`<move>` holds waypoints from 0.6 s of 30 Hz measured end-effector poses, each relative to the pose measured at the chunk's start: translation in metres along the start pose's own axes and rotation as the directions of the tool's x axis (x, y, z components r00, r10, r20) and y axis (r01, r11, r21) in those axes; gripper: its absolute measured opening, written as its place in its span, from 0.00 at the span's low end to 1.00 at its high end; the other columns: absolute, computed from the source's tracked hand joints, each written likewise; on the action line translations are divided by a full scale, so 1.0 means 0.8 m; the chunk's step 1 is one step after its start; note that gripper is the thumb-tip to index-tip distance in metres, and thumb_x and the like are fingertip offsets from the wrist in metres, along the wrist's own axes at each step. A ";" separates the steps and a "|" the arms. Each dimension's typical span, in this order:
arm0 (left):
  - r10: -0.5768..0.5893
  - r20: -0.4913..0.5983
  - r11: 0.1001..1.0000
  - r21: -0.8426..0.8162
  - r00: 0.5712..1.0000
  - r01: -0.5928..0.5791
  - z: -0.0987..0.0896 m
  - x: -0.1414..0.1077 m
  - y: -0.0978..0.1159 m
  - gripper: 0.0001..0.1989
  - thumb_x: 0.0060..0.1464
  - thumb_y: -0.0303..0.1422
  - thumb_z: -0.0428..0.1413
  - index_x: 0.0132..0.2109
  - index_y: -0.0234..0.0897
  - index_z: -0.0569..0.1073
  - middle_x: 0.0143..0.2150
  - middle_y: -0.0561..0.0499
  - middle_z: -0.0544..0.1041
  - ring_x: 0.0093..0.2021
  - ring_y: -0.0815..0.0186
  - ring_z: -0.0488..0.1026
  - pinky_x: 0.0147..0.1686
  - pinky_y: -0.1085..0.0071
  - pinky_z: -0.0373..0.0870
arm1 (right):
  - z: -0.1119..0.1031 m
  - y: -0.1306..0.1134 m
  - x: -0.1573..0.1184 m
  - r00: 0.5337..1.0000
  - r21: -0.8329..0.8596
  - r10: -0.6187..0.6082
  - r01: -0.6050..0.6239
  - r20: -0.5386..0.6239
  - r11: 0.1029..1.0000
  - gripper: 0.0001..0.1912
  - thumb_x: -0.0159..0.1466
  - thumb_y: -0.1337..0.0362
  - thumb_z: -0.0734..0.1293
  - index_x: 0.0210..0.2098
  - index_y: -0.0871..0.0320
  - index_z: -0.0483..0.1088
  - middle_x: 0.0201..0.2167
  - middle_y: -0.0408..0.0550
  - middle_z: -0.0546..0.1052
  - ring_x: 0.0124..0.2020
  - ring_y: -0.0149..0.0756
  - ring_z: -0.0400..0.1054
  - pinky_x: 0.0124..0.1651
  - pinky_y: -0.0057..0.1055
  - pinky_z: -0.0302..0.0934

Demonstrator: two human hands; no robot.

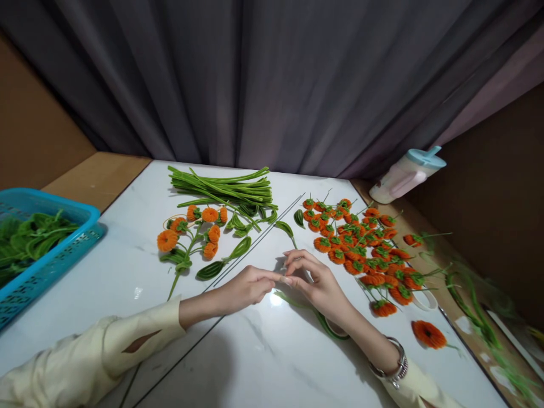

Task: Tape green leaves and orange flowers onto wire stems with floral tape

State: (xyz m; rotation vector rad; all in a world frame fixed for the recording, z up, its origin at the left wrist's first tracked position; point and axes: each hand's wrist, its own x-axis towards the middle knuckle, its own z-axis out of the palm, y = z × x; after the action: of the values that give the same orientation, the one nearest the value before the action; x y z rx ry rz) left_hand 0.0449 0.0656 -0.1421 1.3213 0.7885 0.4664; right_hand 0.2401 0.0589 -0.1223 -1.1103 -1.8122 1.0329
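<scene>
My left hand (250,289) reaches in from the left, index finger pointing right and the other fingers curled in. Its fingertip meets the thumb and fingertips of my right hand (317,286), which are bent together. Anything between the fingertips is too small or hidden to make out. Under my right hand runs a green fuzzy strip (329,327), partly covered by the hand. Just beyond the fingers lies a green fuzzy leaf on a stem (285,228). Left of them is another looped green leaf piece (211,270).
An orange fuzzy flower spray (187,241) lies left, below a bundle of green stems (221,187). Many orange flower heads (348,238) cover the right side. A blue basket (91,218) of green leaves stands left; a tumbler (406,175) stands back right. Dark thin wires (259,241) cross the tabletop.
</scene>
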 end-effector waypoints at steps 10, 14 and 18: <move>-0.019 0.006 1.000 -0.003 1.000 0.019 0.000 0.000 0.002 0.22 0.54 0.29 0.46 0.53 0.27 0.74 0.18 0.61 0.48 0.19 0.73 0.46 0.18 0.76 0.44 | 0.007 0.007 -0.004 0.971 -0.217 -0.237 0.227 -0.018 0.949 0.04 0.63 0.69 0.65 0.32 0.55 0.68 0.36 0.49 0.70 0.51 0.44 0.63 0.50 0.41 0.60; -0.005 -0.003 1.000 0.002 1.000 0.005 0.000 0.001 -0.001 0.22 0.54 0.30 0.46 0.54 0.28 0.73 0.19 0.61 0.49 0.19 0.73 0.46 0.18 0.76 0.45 | 0.007 0.004 -0.005 0.971 -0.209 -0.239 0.231 -0.016 0.950 0.05 0.63 0.70 0.65 0.30 0.55 0.69 0.35 0.49 0.70 0.50 0.44 0.63 0.50 0.41 0.59; 0.007 -0.024 1.000 -0.002 1.000 -0.007 0.001 0.001 0.000 0.23 0.54 0.30 0.46 0.56 0.28 0.72 0.19 0.61 0.48 0.20 0.73 0.46 0.19 0.76 0.46 | 0.001 -0.001 -0.006 0.993 -0.121 -0.117 0.113 -0.023 0.986 0.05 0.61 0.69 0.67 0.28 0.56 0.69 0.34 0.48 0.70 0.50 0.43 0.64 0.50 0.39 0.60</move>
State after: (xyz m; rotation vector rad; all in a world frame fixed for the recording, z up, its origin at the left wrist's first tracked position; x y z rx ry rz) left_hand 0.0462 0.0656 -0.1422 1.3195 0.8033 0.4896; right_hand 0.2405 0.0543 -0.1225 -1.0719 -1.9105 0.8456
